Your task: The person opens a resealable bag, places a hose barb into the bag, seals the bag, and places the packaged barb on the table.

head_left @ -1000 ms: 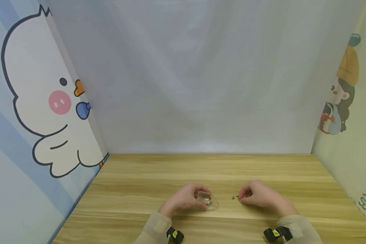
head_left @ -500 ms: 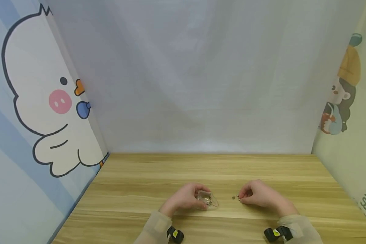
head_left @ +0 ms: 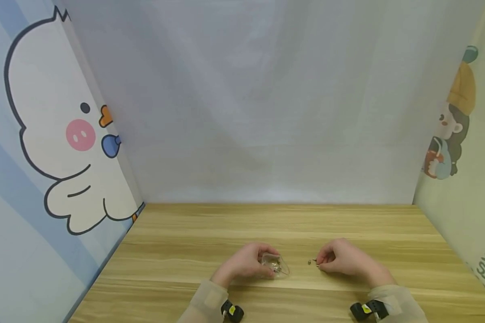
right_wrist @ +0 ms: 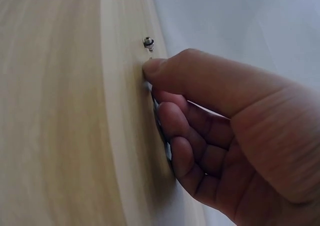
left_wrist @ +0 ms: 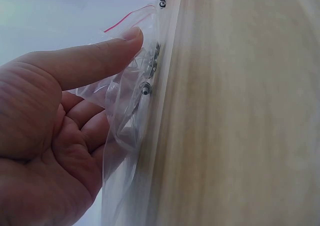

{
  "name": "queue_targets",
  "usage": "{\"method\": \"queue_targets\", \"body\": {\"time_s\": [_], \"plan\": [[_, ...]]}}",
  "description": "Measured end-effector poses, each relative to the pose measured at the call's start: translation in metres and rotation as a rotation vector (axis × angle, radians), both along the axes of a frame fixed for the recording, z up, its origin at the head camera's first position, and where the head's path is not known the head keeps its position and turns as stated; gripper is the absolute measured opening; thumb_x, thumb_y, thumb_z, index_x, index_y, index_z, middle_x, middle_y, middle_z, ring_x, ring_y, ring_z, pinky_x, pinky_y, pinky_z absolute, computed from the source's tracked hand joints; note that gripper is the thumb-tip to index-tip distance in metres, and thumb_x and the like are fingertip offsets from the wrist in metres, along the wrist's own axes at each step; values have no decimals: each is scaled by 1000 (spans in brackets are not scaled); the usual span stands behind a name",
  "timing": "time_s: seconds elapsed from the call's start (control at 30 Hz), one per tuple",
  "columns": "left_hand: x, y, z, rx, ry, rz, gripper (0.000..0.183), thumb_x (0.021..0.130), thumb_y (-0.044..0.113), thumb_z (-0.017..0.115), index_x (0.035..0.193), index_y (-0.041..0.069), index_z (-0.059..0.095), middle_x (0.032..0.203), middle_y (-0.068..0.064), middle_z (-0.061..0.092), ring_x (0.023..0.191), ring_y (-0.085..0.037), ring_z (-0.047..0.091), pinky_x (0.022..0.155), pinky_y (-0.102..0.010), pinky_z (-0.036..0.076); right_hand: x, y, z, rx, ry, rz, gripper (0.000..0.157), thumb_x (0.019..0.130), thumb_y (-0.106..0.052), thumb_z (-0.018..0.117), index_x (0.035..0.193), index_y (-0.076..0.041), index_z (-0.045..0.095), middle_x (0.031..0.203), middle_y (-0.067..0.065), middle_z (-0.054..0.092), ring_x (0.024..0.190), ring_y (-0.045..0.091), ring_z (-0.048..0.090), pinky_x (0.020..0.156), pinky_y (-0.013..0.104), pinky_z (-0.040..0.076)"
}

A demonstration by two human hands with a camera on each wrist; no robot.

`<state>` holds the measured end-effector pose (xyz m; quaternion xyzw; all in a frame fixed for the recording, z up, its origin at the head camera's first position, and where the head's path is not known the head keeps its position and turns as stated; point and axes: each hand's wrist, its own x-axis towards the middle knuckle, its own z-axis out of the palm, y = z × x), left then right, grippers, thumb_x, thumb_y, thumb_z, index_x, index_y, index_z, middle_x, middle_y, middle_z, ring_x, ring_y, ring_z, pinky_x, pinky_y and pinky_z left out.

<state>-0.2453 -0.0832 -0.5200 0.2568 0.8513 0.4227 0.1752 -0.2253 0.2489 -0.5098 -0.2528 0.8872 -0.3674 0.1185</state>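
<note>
In the head view my left hand (head_left: 250, 261) holds a clear plastic zip bag (head_left: 284, 265) at its side. Its thumb lies over the film and its fingers are behind. A red line runs along the bag's mouth, and several small metal fittings (left_wrist: 145, 89) show in the bag. My right hand (head_left: 343, 258) is low over the wooden table, fingers curled and thumb tip down by tiny metal parts. One such part (head_left: 309, 262) lies between the hands, just beyond the right thumb in the right wrist view. Whether the right fingertips pinch a part is hidden.
The wooden table (head_left: 186, 224) reaches back to a pale grey curtain (head_left: 242, 134). A printed panel with a white cartoon bird (head_left: 44, 89) stands left, and another with a cartoon figure (head_left: 448, 134) stands right. Black wrist cameras (head_left: 236, 313) sit on both forearms.
</note>
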Motion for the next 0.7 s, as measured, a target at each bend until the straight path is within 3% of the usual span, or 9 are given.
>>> {"method": "queue_targets", "body": {"time_s": [0.7], "plan": [[1, -1, 1, 4, 4, -5, 50, 78, 17, 96, 125, 22, 77, 121, 9, 73, 92, -9, 61, 82, -30, 51, 1, -1, 2, -10, 19, 16, 8, 90, -10, 82, 90, -18, 78, 83, -10, 72, 75, 6, 65, 69, 27, 56]]}}
